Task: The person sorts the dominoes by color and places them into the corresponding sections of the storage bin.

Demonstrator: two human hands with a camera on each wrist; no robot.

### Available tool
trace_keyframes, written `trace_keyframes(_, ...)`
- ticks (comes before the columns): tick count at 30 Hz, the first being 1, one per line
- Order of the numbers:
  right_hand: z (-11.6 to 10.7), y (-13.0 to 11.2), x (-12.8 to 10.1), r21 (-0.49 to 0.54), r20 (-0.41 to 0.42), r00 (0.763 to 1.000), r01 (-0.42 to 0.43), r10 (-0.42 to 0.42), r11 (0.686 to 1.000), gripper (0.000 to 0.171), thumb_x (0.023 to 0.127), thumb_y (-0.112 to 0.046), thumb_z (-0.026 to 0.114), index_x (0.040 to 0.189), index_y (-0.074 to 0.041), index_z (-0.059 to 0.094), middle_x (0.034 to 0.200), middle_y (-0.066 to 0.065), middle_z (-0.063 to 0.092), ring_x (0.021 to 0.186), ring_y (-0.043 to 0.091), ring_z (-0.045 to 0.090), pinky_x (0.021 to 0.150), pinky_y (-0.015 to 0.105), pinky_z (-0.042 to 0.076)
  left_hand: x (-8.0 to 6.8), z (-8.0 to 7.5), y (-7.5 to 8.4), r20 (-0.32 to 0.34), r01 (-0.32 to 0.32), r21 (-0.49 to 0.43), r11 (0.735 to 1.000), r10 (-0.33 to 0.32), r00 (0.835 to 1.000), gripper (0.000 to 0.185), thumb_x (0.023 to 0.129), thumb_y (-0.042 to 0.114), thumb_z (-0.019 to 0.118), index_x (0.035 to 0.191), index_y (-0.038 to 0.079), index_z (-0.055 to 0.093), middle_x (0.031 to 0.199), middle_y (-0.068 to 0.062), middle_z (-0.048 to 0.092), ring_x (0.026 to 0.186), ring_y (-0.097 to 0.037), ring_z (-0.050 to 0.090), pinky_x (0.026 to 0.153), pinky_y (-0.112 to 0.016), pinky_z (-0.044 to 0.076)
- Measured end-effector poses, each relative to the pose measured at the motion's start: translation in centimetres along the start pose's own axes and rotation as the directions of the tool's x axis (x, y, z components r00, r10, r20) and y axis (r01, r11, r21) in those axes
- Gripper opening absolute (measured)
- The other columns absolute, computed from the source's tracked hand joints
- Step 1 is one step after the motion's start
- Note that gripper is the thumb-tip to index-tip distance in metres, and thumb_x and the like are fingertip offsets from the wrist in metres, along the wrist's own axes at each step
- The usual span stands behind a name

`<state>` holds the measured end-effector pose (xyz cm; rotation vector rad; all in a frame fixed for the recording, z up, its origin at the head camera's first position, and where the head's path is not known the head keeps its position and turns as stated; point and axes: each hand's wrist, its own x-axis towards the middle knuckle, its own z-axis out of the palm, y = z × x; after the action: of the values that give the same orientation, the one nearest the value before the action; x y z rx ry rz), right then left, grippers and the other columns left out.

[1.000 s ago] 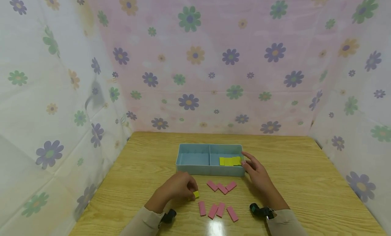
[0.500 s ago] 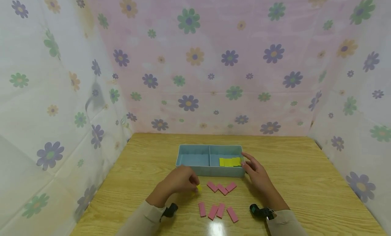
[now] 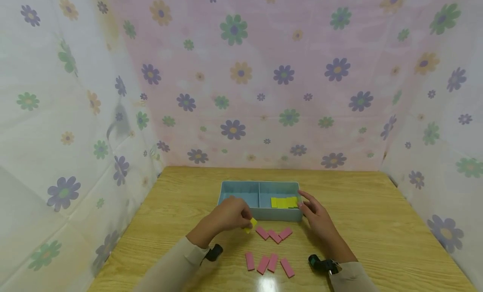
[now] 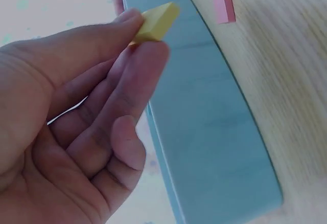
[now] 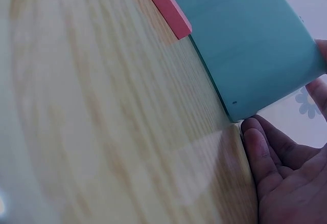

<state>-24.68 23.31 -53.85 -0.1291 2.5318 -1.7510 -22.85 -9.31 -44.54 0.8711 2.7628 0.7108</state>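
Note:
My left hand (image 3: 231,215) pinches a small yellow block (image 4: 159,21) between thumb and fingertips, just in front of the divided blue box (image 3: 260,213). The left wrist view shows the block held above the box's outer wall, its flat faces tilted. Several yellow blocks (image 3: 284,202) lie in the box's right compartment. At the right end of the box, my right hand (image 3: 320,216) rests with thumb and fingers against the wall and corner. Its fingertips touch the lower corner in the right wrist view. The left compartment is partly hidden by my left hand.
Three pink blocks (image 3: 274,236) lie close in front of the box. Several more pink blocks (image 3: 250,261) lie nearer the table's front edge. Flowered cloth (image 3: 264,128) hangs behind and on both sides of the wooden table (image 3: 181,181).
My left hand has lifted the yellow block from the table and carried it forward and right to the box's front wall. My right hand stays at the box's right end.

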Motion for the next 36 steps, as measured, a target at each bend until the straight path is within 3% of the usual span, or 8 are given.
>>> trace_keyframes(10,-0.1,0.6,0.4,0.002,0.004,1.0,0.01,-0.01,1.0,0.057,0.109,-0.043,0.05,0.163,-0.032,0.033,0.16,0.023,0.042,0.145,0.041,0.045,0.115,0.059,0.043,1.5,-1.4,1.1,-0.107,0.097,-0.141,0.985,-0.113,0.988,0.015,0.089,0.026,0.083,0.099,0.015,0.083,0.09,0.008,0.077,0.078,-0.003,0.067,0.071,-0.027,0.058)
trace_keyframes(16,-0.1,0.3,0.1,0.003,-0.001,1.0,0.028,-0.028,1.0,0.057,0.108,-0.048,0.05,0.161,-0.036,0.035,0.159,0.021,0.044,0.145,0.04,0.047,0.115,0.059,0.043,2.4,-1.8,1.1,-0.101,0.133,-0.307,0.942,-0.171,0.98,0.021,0.093,0.028,0.08,0.106,0.013,0.081,0.089,0.007,0.078,0.076,-0.007,0.073,0.08,-0.038,0.062)
trace_keyframes(23,0.1,0.0,-0.1,0.011,-0.004,1.0,0.029,-0.029,1.0,0.058,0.106,-0.053,0.052,0.16,-0.037,0.037,0.159,0.021,0.045,0.144,0.04,0.047,0.115,0.06,0.043,3.8,-1.9,0.8,-0.115,0.131,-0.349,0.928,-0.181,0.977,0.017,0.092,0.031,0.08,0.102,0.017,0.083,0.081,0.011,0.078,0.079,-0.013,0.077,0.082,-0.041,0.062)
trace_keyframes(31,0.2,0.3,0.0,0.012,-0.009,0.999,0.038,-0.038,0.999,0.057,0.107,-0.05,0.052,0.16,-0.036,0.038,0.157,0.021,0.046,0.143,0.04,0.048,0.114,0.06,0.043,5.4,-1.7,0.4,-0.076,0.186,-0.473,0.861,-0.25,0.965,0.021,0.09,0.03,0.083,0.102,0.013,0.083,0.08,0.005,0.078,0.086,-0.028,0.079,0.084,-0.052,0.061)
trace_keyframes(36,0.1,0.1,-0.1,0.023,-0.002,0.999,0.042,-0.042,0.999,0.057,0.107,-0.048,0.052,0.16,-0.036,0.037,0.159,0.021,0.044,0.145,0.04,0.046,0.115,0.06,0.043,6.6,-1.6,0.5,-0.064,0.223,-0.501,0.836,-0.293,0.954,0.016,0.089,0.027,0.084,0.095,0.013,0.083,0.077,0.003,0.078,0.088,-0.03,0.079,0.087,-0.057,0.06)
